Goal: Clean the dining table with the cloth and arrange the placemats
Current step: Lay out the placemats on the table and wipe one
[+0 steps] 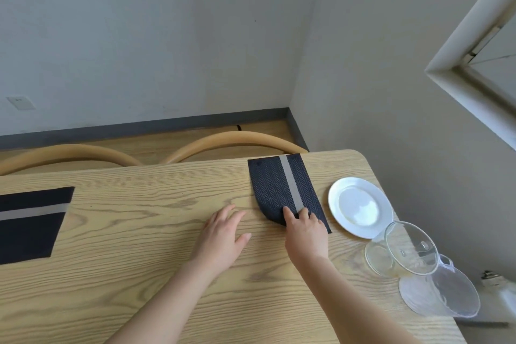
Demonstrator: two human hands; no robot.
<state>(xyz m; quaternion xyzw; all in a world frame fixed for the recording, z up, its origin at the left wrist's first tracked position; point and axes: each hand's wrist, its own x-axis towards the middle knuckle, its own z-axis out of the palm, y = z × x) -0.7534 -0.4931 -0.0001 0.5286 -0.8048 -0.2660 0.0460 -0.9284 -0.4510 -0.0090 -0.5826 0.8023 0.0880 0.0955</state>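
Head camera view: my left hand (222,234) lies open, fingers spread, flat on the pale wooden dining table (145,274). My right hand (305,227) pinches the near edge of a folded navy herringbone placemat with a grey stripe (279,190). Beside it sit a round white plate (360,207) and clear glass pitchers (413,257). Far left lies a second navy placemat (30,223).

Beneath the right hand's (305,227) fingertips lies a navy herringbone placemat (282,190) with one grey stripe, beside a white plate (360,207) on pale wood-grain table (139,232).
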